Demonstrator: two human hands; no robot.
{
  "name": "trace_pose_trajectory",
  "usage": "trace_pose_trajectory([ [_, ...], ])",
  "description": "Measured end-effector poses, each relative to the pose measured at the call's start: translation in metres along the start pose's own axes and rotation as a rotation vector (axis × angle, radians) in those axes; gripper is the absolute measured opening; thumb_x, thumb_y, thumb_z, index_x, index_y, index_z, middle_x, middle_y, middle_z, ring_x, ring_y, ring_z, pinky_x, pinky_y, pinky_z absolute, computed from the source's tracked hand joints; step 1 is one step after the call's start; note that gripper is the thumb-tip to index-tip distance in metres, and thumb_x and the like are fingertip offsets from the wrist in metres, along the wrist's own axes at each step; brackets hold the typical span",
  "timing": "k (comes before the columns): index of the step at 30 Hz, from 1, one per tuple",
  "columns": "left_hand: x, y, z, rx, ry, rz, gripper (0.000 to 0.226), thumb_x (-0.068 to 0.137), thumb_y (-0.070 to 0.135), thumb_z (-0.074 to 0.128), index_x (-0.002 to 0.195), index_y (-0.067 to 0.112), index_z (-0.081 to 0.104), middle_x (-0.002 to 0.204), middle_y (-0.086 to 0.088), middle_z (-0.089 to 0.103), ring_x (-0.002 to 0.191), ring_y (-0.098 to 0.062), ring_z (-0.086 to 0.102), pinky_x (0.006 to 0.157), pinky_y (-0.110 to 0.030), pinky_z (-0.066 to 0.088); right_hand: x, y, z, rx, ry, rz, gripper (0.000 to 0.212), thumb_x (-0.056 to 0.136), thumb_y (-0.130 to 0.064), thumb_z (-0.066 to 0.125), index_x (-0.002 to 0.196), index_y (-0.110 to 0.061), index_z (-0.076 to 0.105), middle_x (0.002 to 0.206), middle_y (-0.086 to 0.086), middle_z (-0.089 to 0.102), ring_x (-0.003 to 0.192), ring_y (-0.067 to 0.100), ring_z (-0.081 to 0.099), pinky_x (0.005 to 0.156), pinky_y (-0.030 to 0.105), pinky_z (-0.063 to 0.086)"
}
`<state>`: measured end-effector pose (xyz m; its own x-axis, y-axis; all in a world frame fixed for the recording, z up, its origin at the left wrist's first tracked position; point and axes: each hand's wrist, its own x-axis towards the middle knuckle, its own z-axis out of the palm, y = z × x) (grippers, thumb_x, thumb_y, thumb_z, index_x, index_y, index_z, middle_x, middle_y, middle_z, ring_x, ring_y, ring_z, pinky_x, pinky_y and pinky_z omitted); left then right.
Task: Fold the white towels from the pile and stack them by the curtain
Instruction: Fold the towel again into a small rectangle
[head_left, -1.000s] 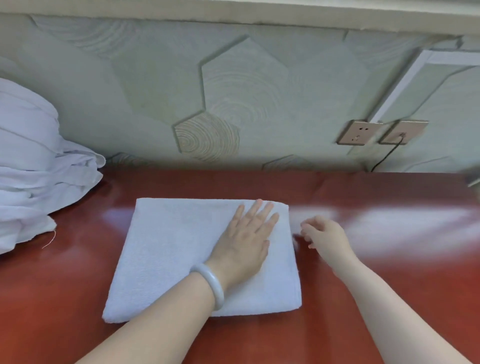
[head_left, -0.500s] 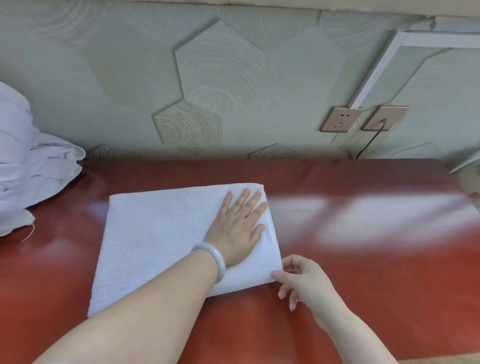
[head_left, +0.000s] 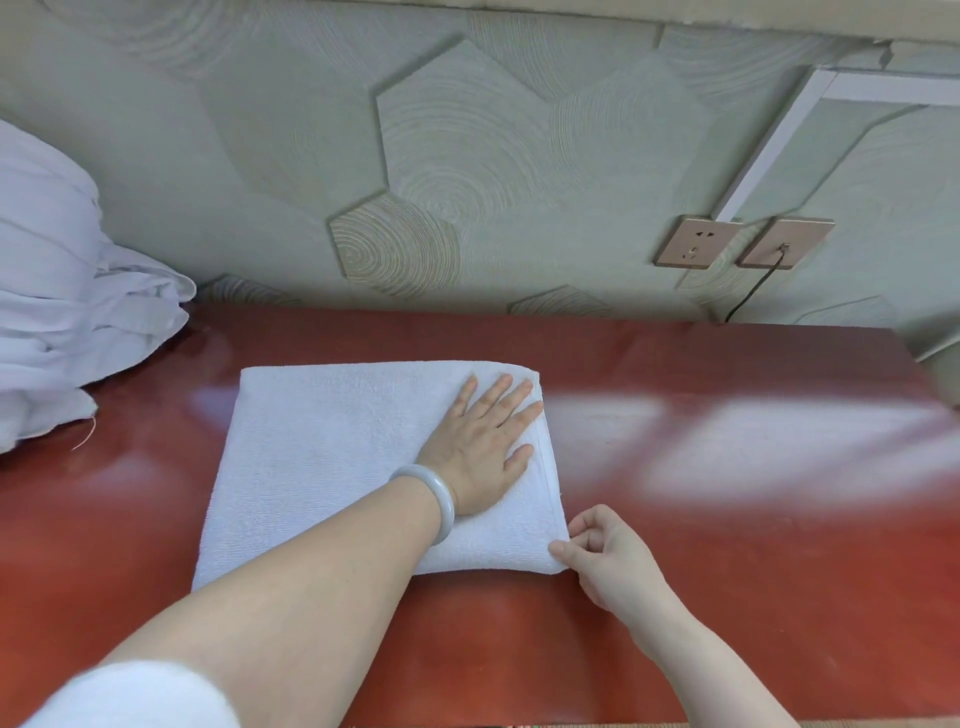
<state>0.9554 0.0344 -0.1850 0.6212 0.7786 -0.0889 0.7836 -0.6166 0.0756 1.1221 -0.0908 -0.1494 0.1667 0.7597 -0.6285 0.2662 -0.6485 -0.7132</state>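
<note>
While my left hand (head_left: 480, 447) lies flat pinning the towel (head_left: 322, 457), my right hand (head_left: 608, 556) pinches the corner just right of it, probably to square the fold.

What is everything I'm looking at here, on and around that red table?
folded towel: one, white, middle of the table
cloth pile: one heap, white, left end of the table
table: one, glossy red, across the lower view
wall: one, pale green with raised hexagons, behind the table
sockets: two, bronze, side by side on the wall at right
cable: one, black, hanging from the right-hand socket
trim strip: one, white, on the wall above the sockets
bracelet: one, pale, on the left wrist
sleeve: one, white, bottom left
left hand: one, flat on the towel's right part
right hand: one, pinching the towel's near right corner
</note>
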Motion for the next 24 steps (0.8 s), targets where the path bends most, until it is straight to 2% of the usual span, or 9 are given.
trace_pose_trajectory([
  [2, 0.002, -0.002, -0.001, -0.037, -0.024, 0.012, 0.059, 0.1, 0.044, 0.015, 0.156, 0.026, 0.007, 0.164, 0.006, -0.006, 0.149, -0.014, -0.015, 0.12, -0.047, -0.01, -0.001, -0.011, 0.0, -0.086, 0.118, -0.088, 0.009, 0.087, -0.012, 0.063, 0.093, -0.016, 0.057, 0.085, -0.003, 0.063, 0.06, 0.011, 0.056, 0.055, 0.03, 0.047],
  [3, 0.002, -0.004, -0.005, -0.091, -0.038, 0.032, 0.057, 0.102, 0.04, 0.019, 0.156, 0.025, 0.006, 0.164, 0.007, -0.005, 0.149, -0.014, -0.014, 0.12, -0.046, -0.01, -0.001, -0.018, 0.003, -0.213, 0.23, -0.185, 0.01, 0.087, -0.013, 0.061, 0.094, -0.02, 0.058, 0.097, -0.005, 0.061, 0.078, 0.012, 0.059, 0.068, 0.032, 0.051],
  [5, -0.002, -0.009, -0.016, -0.286, -0.003, 0.052, 0.054, 0.104, 0.031, 0.024, 0.156, 0.022, 0.011, 0.164, 0.005, 0.001, 0.15, -0.013, -0.009, 0.121, -0.04, -0.01, 0.004, -0.037, 0.017, -0.411, 0.384, -0.437, 0.022, 0.088, -0.012, 0.058, 0.108, -0.02, 0.06, 0.122, -0.004, 0.053, 0.112, 0.017, 0.049, 0.092, 0.034, 0.045],
  [7, -0.02, -0.014, -0.021, -0.41, 0.154, -0.084, 0.054, 0.102, 0.026, 0.02, 0.154, 0.017, 0.023, 0.163, 0.0, 0.011, 0.151, -0.014, 0.0, 0.121, -0.032, -0.008, 0.017, -0.059, 0.045, -0.543, 0.428, -0.665, 0.034, 0.09, -0.013, 0.055, 0.124, -0.012, 0.057, 0.14, 0.004, 0.047, 0.129, 0.022, 0.04, 0.106, 0.037, 0.036],
  [10, -0.068, -0.021, -0.005, -0.284, 0.3, -0.402, 0.056, 0.096, 0.027, 0.026, 0.148, 0.01, 0.038, 0.159, -0.007, 0.024, 0.148, -0.022, 0.021, 0.118, -0.04, 0.009, 0.043, -0.071, 0.093, -0.745, 0.366, -0.812, 0.049, 0.092, -0.028, 0.039, 0.134, -0.009, 0.054, 0.149, 0.011, 0.042, 0.138, 0.029, 0.039, 0.11, 0.042, 0.027],
  [12, -0.096, -0.027, 0.008, -0.184, 0.185, -0.392, 0.057, 0.097, 0.034, 0.029, 0.15, 0.015, 0.036, 0.16, -0.006, 0.023, 0.147, -0.023, 0.024, 0.115, -0.045, 0.016, 0.055, -0.056, 0.111, -0.897, 0.296, -0.826, 0.052, 0.095, -0.033, 0.034, 0.141, -0.013, 0.048, 0.154, 0.01, 0.033, 0.142, 0.029, 0.034, 0.112, 0.046, 0.021],
  [15, -0.119, -0.06, 0.014, -0.079, 0.122, -0.331, 0.059, 0.099, 0.046, 0.025, 0.154, 0.025, 0.025, 0.162, 0.001, 0.016, 0.15, -0.019, 0.015, 0.117, -0.048, 0.015, 0.063, -0.034, 0.109, -0.994, 0.352, -0.779, 0.057, 0.097, -0.04, 0.031, 0.148, -0.016, 0.038, 0.157, 0.009, 0.029, 0.145, 0.027, 0.026, 0.115, 0.048, 0.019],
  [21, -0.17, -0.14, 0.007, -0.071, 0.113, -0.639, 0.069, 0.096, 0.061, -0.002, 0.156, 0.029, 0.011, 0.164, 0.004, 0.0, 0.151, -0.022, 0.003, 0.121, -0.048, 0.006, 0.057, -0.033, 0.087, -1.009, 0.496, -0.511, 0.079, 0.099, -0.054, 0.006, 0.143, 0.0, 0.042, 0.149, 0.018, 0.04, 0.139, 0.034, 0.037, 0.112, 0.052, 0.022],
  [24, -0.148, -0.142, -0.009, -0.115, 0.17, -0.654, 0.066, 0.099, 0.054, 0.012, 0.155, 0.02, 0.022, 0.163, -0.004, 0.01, 0.15, -0.026, 0.006, 0.121, -0.045, 0.002, 0.062, -0.069, 0.107, -0.97, 0.579, -0.575, 0.076, 0.101, -0.049, 0.008, 0.136, 0.005, 0.047, 0.142, 0.024, 0.047, 0.134, 0.04, 0.041, 0.11, 0.052, 0.019],
])
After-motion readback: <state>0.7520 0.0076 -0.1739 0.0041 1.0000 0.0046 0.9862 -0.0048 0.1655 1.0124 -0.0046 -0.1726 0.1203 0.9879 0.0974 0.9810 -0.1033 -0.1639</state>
